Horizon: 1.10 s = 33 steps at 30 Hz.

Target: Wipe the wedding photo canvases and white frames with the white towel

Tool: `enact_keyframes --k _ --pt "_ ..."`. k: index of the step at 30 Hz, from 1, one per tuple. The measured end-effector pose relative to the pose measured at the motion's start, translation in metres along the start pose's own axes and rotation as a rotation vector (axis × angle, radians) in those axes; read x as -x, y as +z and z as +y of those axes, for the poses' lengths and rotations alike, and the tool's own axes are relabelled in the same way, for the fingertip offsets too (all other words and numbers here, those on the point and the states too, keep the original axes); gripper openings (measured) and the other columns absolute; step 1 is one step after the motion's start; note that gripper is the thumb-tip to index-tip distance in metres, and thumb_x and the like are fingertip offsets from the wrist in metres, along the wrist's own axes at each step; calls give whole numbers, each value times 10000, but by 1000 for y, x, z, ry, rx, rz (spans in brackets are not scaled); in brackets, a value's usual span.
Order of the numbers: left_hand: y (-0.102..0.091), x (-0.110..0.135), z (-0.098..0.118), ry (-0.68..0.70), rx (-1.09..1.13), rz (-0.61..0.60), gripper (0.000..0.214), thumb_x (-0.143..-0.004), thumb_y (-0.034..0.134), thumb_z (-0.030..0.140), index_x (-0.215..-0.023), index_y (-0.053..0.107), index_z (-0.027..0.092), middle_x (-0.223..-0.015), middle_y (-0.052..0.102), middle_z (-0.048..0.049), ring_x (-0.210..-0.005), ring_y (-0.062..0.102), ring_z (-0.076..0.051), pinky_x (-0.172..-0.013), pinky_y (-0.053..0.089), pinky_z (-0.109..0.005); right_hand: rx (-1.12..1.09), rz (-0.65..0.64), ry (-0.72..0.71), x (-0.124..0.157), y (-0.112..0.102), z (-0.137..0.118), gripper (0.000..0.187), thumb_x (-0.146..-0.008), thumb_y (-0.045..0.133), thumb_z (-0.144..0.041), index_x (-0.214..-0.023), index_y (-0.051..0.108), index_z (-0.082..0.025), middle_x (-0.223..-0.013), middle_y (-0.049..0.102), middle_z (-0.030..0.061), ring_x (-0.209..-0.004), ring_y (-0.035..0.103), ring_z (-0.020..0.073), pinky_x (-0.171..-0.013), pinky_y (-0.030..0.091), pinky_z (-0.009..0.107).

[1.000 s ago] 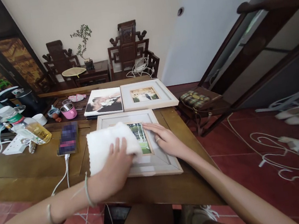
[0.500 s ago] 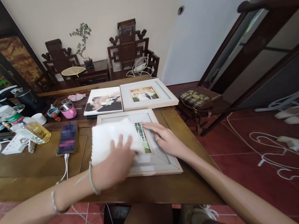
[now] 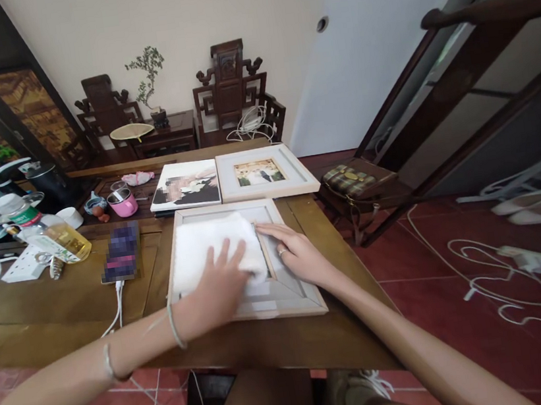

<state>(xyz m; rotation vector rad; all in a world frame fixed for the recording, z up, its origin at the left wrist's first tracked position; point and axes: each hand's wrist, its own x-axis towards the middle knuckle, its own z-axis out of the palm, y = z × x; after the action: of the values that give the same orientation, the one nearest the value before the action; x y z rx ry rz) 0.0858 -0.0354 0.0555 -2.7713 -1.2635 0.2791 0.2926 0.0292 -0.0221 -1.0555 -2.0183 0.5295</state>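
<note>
A white cloth [image 3: 196,242] lies over most of the photo in a pale wooden picture frame [image 3: 308,301]. My left hand [image 3: 223,278] presses on the cloth from above, its fingers spread and slightly blurred. The cloth covers nearly all of the photo; only a narrow strip shows along its right side. On the right part of the frame rests my right hand [image 3: 300,255], fingers stretched out flat and pointing left, beside the cloth's right edge. It wears a ring.
Behind stand a second framed photo [image 3: 302,166] and a white-edged photo panel [image 3: 183,184]. To the left are a phone [image 3: 121,252] with a cable, a bottle of yellow liquid [image 3: 63,238], a pink cup [image 3: 124,204] and a power strip [image 3: 23,263]. A plaid bag [image 3: 347,180] sits right of the table.
My left hand has slid the cloth to the right, covering more of the photo. My right hand stays on the frame.
</note>
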Motion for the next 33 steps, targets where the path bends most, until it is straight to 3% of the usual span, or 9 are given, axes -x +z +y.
enact_keyframes --k 4,7,10,15,18,21,24,28,33 --pt "-3 -38 -32 -101 14 -1 478 -818 493 14 -1275 570 132 -1566 189 -177 -1427 159 -408 -1107 268 -582 3 10 -12 0 0 1 637 -688 397 -5 -1246 625 -210 -1319 613 71 -1271 521 235 -1117 371 504" --pt "-5 -50 -34 -114 1 -40 453 -826 467 3 -1248 586 116 -1564 185 -189 -1427 127 -426 -1094 254 -620 13 8 -12 0 0 2 637 -696 397 -6 -1255 617 -218 -1320 611 70 -1269 522 234 -1112 376 509" --pt "-8 -36 -15 -76 -15 -76 391 -812 489 11 -1164 634 99 -1542 231 -219 -1403 178 -467 -1051 291 -660 16 4 -12 0 0 2 635 -702 395 -6 -1257 614 -224 -1328 606 68 -1274 519 233 -1115 370 515" --pt "-20 16 30 63 -25 -148 347 -783 600 114 -1127 651 106 -1511 282 -248 -1364 260 -499 -1007 361 -648 -2 6 -2 0 0 -1 622 -701 396 -11 -1249 621 -203 -1332 604 76 -1280 514 238 -1123 363 504" --pt "-24 26 38 79 -3 -172 332 -794 600 137 -1121 657 128 -1505 312 -230 -1356 302 -479 -997 392 -611 -14 5 13 -1 0 -2 620 -700 407 -19 -1249 623 -210 -1336 602 72 -1282 512 240 -1124 363 504" --pt "-17 8 23 69 -6 -60 342 -818 586 146 -1155 641 116 -1499 321 -239 -1378 294 -436 -1054 356 -546 -25 7 8 0 0 -1 614 -707 408 -25 -1251 621 -215 -1340 599 68 -1289 508 238 -1131 353 502" --pt "-3 -27 -4 42 -37 67 357 -840 535 97 -1188 618 95 -1515 276 -249 -1411 220 -419 -1095 292 -542 -46 25 10 2 0 -1 595 -768 399 -53 -1311 567 -230 -1395 551 59 -1323 473 226 -1144 332 499" --pt "9 -63 -24 74 -59 59 410 -842 480 36 -1235 581 96 -1538 223 -238 -1418 166 -440 -1074 266 -620 -79 76 35 3 -2 -7 488 -923 356 -191 -1396 470 -231 -1471 464 64 -1374 406 211 -1156 311 475" --pt "4 -48 -5 181 -71 58 318 -840 502 66 -1121 644 103 -1518 279 -227 -1396 224 -464 -1026 335 -626 -129 82 21 3 -5 -13 421 -978 333 -309 -1350 525 -267 -1459 484 32 -1370 412 200 -1163 305 437"
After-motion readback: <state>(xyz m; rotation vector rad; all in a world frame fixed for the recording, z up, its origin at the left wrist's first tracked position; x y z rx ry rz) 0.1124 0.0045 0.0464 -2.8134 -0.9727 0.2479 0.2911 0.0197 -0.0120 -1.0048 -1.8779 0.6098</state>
